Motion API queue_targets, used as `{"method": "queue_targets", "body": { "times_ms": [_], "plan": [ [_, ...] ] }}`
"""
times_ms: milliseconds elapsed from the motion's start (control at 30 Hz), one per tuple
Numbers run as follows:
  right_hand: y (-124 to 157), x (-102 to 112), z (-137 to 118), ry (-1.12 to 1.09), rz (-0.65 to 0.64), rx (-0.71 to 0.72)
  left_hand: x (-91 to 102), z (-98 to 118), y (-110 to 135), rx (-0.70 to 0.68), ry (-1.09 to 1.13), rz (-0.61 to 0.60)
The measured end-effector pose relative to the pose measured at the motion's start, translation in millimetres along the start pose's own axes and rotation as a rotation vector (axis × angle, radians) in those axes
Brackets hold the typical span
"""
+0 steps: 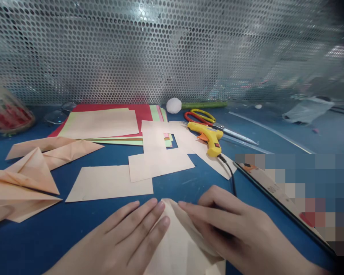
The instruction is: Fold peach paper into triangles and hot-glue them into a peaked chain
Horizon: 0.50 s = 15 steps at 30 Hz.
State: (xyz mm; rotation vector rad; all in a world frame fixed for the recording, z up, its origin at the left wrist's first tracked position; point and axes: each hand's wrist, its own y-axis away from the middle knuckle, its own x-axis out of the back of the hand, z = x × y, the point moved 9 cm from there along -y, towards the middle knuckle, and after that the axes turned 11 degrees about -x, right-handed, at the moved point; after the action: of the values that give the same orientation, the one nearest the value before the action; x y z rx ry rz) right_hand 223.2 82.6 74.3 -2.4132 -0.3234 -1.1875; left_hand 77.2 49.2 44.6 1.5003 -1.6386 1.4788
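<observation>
A cream sheet of paper (172,244), partly folded, lies in front of me at the bottom of the head view. My left hand (123,236) rests flat along its left side, fingers stretched out and touching it. On the other side, my right hand (232,221) pinches the paper's right edge near its top, thumb hidden beneath the fingers. A raised flap shows under that hand. Further left are several folded peach paper pieces (37,168). Loose cream paper rectangles (111,183) lie just beyond my fingertips.
A yellow glue gun (209,135) with a black cord, scissors (199,116) and a white utility knife (236,134) lie behind. Coloured paper sheets (103,109), a white ball (174,105) and a jar (8,110) stand near the perforated metal screen (117,49). A phone (281,198) lies right.
</observation>
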Motion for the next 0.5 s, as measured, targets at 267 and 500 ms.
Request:
{"method": "queue_targets", "body": {
  "times_ms": [267,500],
  "plan": [
    [2.5,-10.8,-10.2,0.214,-0.119,0.118,7.6,-4.8,2.7,0.033,0.032,0.072],
    [3.5,-14.3,-21.2,0.363,-0.103,0.274,3.4,-3.3,-4.2,-0.047,-0.053,-0.104]
  ]
}}
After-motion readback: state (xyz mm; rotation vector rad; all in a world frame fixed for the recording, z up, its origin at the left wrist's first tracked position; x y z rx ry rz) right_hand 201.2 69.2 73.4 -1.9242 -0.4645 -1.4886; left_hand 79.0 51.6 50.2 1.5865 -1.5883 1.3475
